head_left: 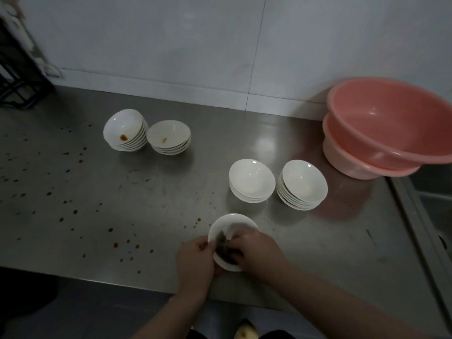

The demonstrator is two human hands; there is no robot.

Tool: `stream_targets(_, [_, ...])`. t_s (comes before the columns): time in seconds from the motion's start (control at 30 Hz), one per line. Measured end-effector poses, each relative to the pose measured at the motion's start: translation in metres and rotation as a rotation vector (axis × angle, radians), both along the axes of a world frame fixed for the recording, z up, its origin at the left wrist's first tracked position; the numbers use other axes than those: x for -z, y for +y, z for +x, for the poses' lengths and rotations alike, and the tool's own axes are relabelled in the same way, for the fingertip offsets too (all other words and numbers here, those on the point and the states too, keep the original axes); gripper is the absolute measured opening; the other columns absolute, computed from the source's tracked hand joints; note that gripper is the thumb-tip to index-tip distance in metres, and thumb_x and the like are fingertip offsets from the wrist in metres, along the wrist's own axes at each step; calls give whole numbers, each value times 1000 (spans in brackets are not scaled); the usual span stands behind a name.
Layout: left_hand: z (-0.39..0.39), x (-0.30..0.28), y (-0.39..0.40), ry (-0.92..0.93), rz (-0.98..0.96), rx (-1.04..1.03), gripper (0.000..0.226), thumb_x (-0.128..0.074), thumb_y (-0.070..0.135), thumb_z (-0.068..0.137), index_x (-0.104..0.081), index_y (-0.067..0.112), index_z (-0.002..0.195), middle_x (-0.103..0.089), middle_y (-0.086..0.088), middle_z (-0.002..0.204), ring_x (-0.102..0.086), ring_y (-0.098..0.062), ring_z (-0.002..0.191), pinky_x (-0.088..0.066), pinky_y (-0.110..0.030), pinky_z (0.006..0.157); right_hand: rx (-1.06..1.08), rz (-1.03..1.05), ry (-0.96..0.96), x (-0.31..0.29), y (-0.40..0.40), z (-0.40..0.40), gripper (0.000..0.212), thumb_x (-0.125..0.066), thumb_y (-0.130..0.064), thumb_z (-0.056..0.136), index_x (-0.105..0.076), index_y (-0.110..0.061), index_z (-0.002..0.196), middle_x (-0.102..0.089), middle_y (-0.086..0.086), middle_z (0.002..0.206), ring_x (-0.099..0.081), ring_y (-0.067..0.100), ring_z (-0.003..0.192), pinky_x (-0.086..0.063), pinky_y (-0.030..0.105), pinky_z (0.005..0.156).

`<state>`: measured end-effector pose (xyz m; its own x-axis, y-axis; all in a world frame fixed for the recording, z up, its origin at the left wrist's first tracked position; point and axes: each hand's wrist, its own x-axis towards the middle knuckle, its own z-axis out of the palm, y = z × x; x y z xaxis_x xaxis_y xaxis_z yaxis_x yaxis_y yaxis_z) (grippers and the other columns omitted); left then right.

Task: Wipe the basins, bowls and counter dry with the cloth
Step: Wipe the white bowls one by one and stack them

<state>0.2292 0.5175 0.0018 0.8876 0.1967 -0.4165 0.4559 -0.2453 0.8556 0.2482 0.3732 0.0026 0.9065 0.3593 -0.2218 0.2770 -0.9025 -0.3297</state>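
My left hand (194,261) grips the near left rim of a white bowl (231,222) near the counter's front edge. My right hand (254,248) presses a dark cloth (223,244) into that bowl. Two stacks of clean white bowls (252,181) (303,184) stand just beyond. Two stacks of stained bowls (124,129) (168,135) sit farther back on the left, each with a brown spot inside. Two nested pink basins (391,133) rest at the back right. The steel counter (171,192) carries many brown droplets on its left half.
A dark wire rack (17,77) stands at the back left corner against the white wall. A sink edge (430,216) runs down the right side. The counter's front edge (97,280) lies just below my hands, with the floor beneath.
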Motion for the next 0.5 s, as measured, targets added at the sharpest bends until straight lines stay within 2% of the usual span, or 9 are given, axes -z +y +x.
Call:
stream_targets(0.03, [2, -4, 0, 18, -28, -33, 29, -62, 12, 88, -69, 26, 64, -70, -9, 64, -69, -28, 60, -59, -46, 56, -96, -58, -14, -5, -8, 5, 27, -58, -25, 86, -71, -28, 109, -64, 0, 112, -56, 25, 104, -40, 28, 77])
stream_targets(0.1, [3, -9, 1, 12, -43, -19, 28, -60, 4, 89, -71, 24, 72, -71, -9, 66, -69, -25, 58, -59, -41, 53, -188, -229, -167, -10, -18, 17, 19, -74, -20, 69, -76, -22, 88, -65, 1, 90, -58, 25, 87, -37, 25, 65])
stream_targets(0.17, [2, -9, 1, -5, -20, 49, 30, -60, 6, 89, -70, 27, 70, -71, -5, 63, -69, -24, 58, -59, -44, 56, -68, -293, -226, -5, -12, 23, 29, -86, -19, 45, -72, -21, 70, -62, -2, 71, -58, 20, 68, -39, 21, 50])
stream_targets(0.2, [2, -8, 1, -5, -16, 71, 30, -61, 10, 89, -69, 26, 64, -70, -5, 61, -70, -24, 59, -59, -46, 58, 17, -229, -217, 1, -4, 22, 35, -87, -20, 42, -71, -22, 73, -63, -2, 72, -61, 20, 66, -42, 21, 47])
stream_targets(0.27, [4, -2, 6, 6, 14, 84, 24, -62, 18, 86, -72, 18, 65, -70, -4, 60, -69, -26, 61, -57, -50, 61, 133, -24, -210, 13, 14, 11, 34, -82, -22, 57, -73, -24, 90, -69, -3, 89, -67, 20, 77, -51, 22, 56])
stream_targets(0.3, [6, 0, 9, 8, 27, 83, 21, -62, 17, 86, -73, 15, 68, -70, -4, 60, -69, -27, 61, -57, -52, 61, 181, 90, -157, 14, 21, 7, 31, -74, -22, 70, -73, -25, 101, -70, -4, 101, -67, 20, 88, -52, 23, 67])
stream_targets(0.33, [7, 0, 12, 6, 22, 74, 21, -62, 13, 86, -73, 14, 68, -70, -5, 60, -69, -27, 61, -57, -52, 61, 193, 106, -94, 14, 24, 5, 30, -65, -21, 82, -70, -25, 110, -67, -3, 112, -64, 20, 99, -50, 25, 77])
stream_targets(0.4, [12, -6, 17, 16, -19, 39, 28, -62, 7, 86, -73, 19, 63, -70, -7, 60, -70, -27, 59, -58, -49, 58, 72, -23, -81, 12, 19, 13, 31, -55, -23, 90, -67, -24, 118, -62, 0, 121, -56, 23, 110, -45, 28, 89])
stream_targets(0.5, [23, -16, 28, -7, -93, -38, 26, -63, 4, 87, -74, 21, 70, -71, -8, 62, -71, -27, 62, -60, -42, 55, 46, -84, -170, -5, 18, 29, 32, -56, -21, 88, -67, -23, 118, -59, 1, 120, -50, 24, 112, -44, 30, 89])
